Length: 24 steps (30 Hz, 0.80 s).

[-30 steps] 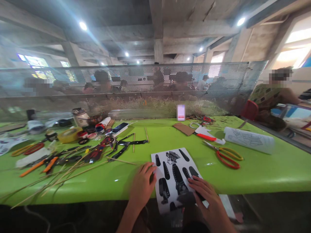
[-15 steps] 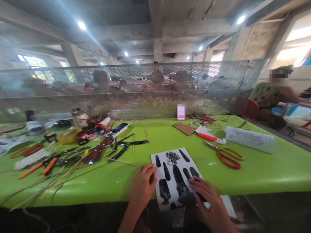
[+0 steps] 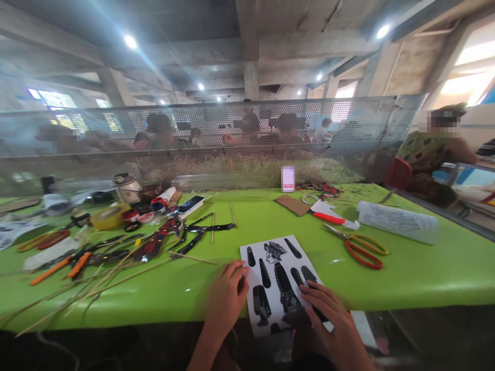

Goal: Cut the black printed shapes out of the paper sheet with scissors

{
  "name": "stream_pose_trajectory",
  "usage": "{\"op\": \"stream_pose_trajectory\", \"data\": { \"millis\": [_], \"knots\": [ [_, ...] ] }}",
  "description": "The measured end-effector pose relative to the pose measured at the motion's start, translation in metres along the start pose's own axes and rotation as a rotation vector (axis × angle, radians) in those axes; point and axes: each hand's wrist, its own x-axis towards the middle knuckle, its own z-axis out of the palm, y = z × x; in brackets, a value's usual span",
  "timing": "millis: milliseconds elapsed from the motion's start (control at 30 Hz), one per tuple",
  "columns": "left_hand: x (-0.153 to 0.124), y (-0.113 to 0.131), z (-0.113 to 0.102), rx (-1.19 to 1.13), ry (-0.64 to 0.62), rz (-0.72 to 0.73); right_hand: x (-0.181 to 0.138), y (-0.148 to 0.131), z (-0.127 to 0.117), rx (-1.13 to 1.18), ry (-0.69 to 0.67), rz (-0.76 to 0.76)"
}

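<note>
Printed sheet (image 3: 275, 283) between the hands (image 3: 228, 291)

A craft workshop, shown by scissors (image 3: 363, 251), bamboo sticks (image 3: 104, 286) and bare concrete beams (image 3: 247, 31).

Pretty raw space tbh. Bare grey concrete ceiling (image 3: 309, 49) with chunky beams, plus a square concrete pillar (image 3: 116, 85) over on the left. Small round white ceiling lights (image 3: 130, 41) are dotted toward the back, and the nearest left one throws a big bluish streak of glare. Bright paned window (image 3: 52, 98) far left, and a blown-out slanted window (image 3: 477, 59) on the right beside a beige-grey wall (image 3: 419, 62). A grey perforated metal screen (image 3: 216, 116) runs along the back of the glossy lime-green counter (image 3: 417, 275). There's a red chair back (image 3: 399, 173) just past its right end.
</note>
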Motion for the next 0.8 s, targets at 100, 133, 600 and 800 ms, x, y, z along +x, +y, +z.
{"op": "stream_pose_trajectory", "data": {
  "millis": [100,133,600,800],
  "knots": [
    [0.0,0.0,0.001,-0.003,-0.002,-0.002,0.0,-0.001,0.0,0.0,0.004,-0.003],
    [0.0,0.0,0.001,-0.004,-0.003,-0.004,0.0,-0.001,0.0,0.001,0.003,0.0],
    [0.001,0.005,-0.005,-0.047,-0.022,-0.039,-0.002,0.002,-0.005,0.027,-0.004,0.018],
    [0.001,0.006,-0.008,-0.065,-0.031,-0.082,0.026,0.106,-0.058,-0.345,0.098,0.194]
  ]
}}
